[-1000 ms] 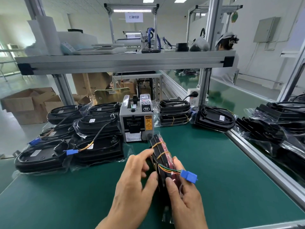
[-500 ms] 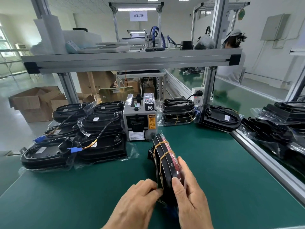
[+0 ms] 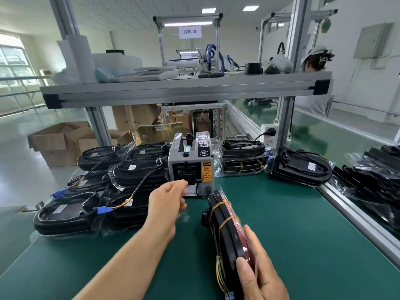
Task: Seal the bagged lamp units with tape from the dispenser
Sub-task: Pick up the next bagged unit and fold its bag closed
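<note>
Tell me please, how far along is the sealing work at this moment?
Done: the lamp unit is bagged and held on edge by the right hand. In hand: the left hand is at the tape dispenser outlet; whether it pinches anything yet is too blurred to tell. Left: taping this bag shut. Whether the bagged stacks beside it are sealed is unclear.

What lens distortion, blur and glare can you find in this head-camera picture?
Head view: the wide lens makes the straight frame post lean outward; head view: the left hand blurs at its fingertips by the tape dispenser, while the right hand and the lamp unit it holds look sharp; head view: the window at far left is washed out, and the clear bags glint.
</note>
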`<state>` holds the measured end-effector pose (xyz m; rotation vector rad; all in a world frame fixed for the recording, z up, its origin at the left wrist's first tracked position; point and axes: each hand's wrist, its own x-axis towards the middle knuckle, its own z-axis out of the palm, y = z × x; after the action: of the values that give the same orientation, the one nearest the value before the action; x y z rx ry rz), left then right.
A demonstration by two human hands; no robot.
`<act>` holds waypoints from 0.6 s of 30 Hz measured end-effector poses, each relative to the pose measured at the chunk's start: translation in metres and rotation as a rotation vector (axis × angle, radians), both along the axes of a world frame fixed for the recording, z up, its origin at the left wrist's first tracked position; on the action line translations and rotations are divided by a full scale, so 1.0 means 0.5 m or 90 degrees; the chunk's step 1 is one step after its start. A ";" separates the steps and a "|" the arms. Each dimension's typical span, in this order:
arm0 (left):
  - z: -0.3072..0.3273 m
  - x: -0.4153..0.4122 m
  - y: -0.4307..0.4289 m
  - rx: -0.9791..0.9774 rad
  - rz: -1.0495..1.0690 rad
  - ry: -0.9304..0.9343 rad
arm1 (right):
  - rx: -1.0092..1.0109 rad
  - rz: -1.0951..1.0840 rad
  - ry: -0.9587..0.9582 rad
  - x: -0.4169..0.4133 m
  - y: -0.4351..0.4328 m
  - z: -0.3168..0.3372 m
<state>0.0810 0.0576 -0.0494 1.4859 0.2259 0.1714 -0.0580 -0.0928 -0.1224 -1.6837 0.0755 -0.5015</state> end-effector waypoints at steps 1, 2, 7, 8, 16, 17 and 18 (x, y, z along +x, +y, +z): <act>0.006 0.039 -0.002 -0.081 0.008 0.073 | 0.001 -0.001 -0.001 0.002 -0.001 -0.003; 0.009 0.075 -0.004 -0.136 0.019 0.126 | 0.004 0.002 0.000 0.004 -0.003 -0.007; -0.010 0.197 -0.016 -0.229 0.042 0.245 | -0.011 0.045 0.005 0.014 -0.011 -0.023; -0.013 0.210 -0.017 -0.240 0.047 0.259 | -0.013 0.048 0.001 0.018 -0.012 -0.024; -0.032 0.277 -0.026 -0.313 0.077 0.302 | -0.035 0.077 -0.019 0.029 -0.020 -0.039; -0.031 0.277 -0.032 -0.307 0.100 0.298 | -0.034 0.078 -0.024 0.029 -0.020 -0.041; -0.030 0.273 -0.039 -0.303 0.127 0.284 | -0.034 0.074 -0.025 0.029 -0.020 -0.043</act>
<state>0.2177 0.0383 -0.0645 1.0092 0.7263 -0.0575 -0.0434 -0.1029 -0.1438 -1.7191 -0.0649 -0.4519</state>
